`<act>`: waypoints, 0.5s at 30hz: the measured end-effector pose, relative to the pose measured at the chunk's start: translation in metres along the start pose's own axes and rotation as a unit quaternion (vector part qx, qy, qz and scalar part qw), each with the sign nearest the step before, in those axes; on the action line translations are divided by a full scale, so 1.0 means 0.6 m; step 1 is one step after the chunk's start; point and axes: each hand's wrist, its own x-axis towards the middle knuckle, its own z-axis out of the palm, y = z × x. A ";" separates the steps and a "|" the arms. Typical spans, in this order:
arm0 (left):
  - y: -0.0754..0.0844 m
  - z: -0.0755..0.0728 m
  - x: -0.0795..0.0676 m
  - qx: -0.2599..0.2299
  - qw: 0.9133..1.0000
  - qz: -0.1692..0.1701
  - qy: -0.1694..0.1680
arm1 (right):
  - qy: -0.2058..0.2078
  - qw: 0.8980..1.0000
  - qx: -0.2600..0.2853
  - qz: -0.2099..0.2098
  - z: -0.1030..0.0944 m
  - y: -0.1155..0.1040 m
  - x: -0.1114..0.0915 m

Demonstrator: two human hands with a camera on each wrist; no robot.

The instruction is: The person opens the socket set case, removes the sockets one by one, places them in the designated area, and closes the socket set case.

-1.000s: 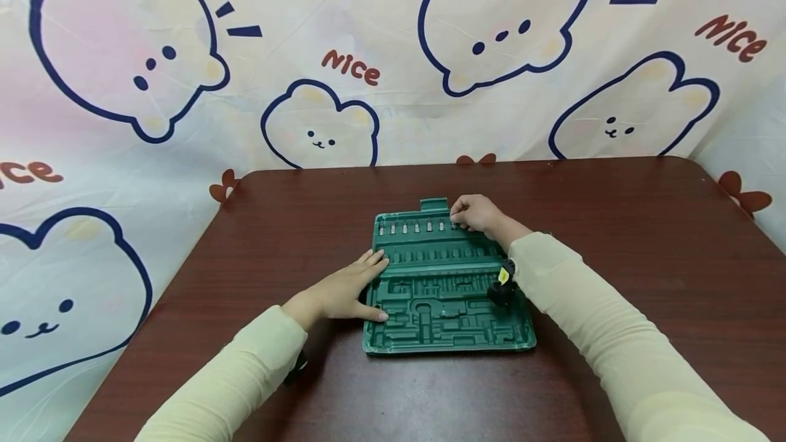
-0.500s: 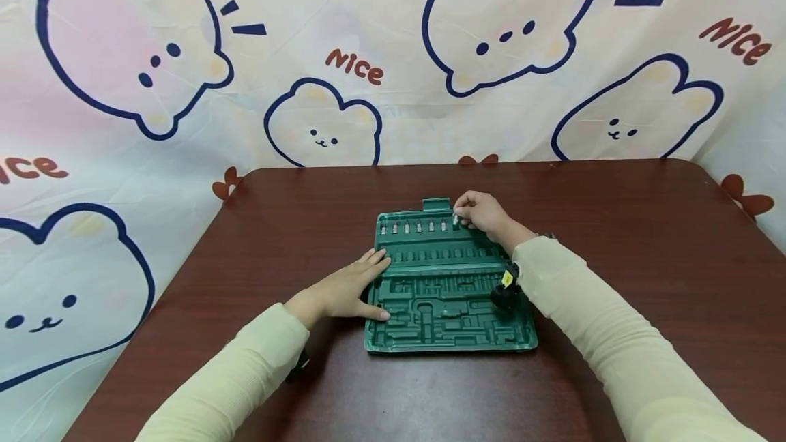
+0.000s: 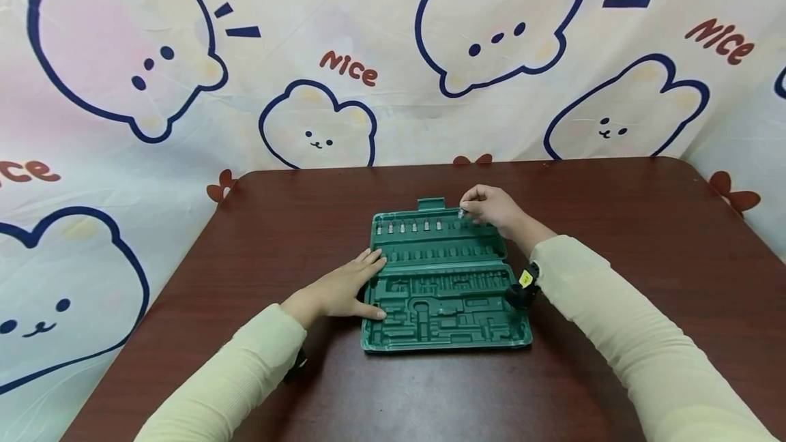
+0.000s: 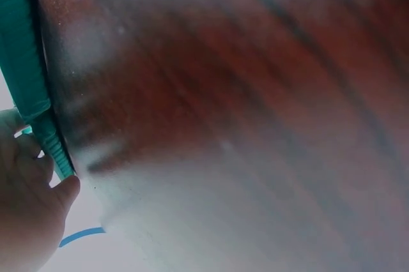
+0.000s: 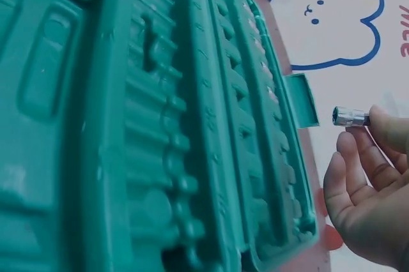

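An open green plastic socket case lies on the table, its moulded slots facing up. My right hand is above the case's far right part, pinching a small silver socket between thumb and fingertips. In the right wrist view the socket stands apart from the case, its hollow end pointing left. Along the case's far row sit several silver sockets at the left; the slots to their right are bare. My left hand rests at the case's left edge, fingers spread, with fingertips and thumb on the rim.
The case lies on a dark reddish-brown table. A green latch tab sticks out from the case's far edge. Behind the table hangs a pale cloth printed with bears. A black wrist camera hangs over the case's right edge.
My right hand has lifted the socket out of the far row and moved it to the right, away from the remaining sockets. My left hand has stayed on the case's left edge.
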 end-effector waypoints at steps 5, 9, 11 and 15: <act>0.001 0.000 -0.001 0.004 1.000 0.003 0.003 | 0.003 1.000 0.007 -0.007 -0.024 0.000 -0.017; 0.001 0.000 -0.001 0.010 1.000 0.004 0.002 | 0.012 1.000 0.009 -0.008 -0.049 0.004 -0.035; 0.001 0.000 -0.001 0.013 1.000 0.005 0.002 | 0.018 1.000 0.009 -0.006 -0.062 0.007 -0.045; -0.001 0.000 -0.002 0.016 1.000 0.004 0.002 | 0.027 1.000 0.001 0.001 -0.087 0.016 -0.059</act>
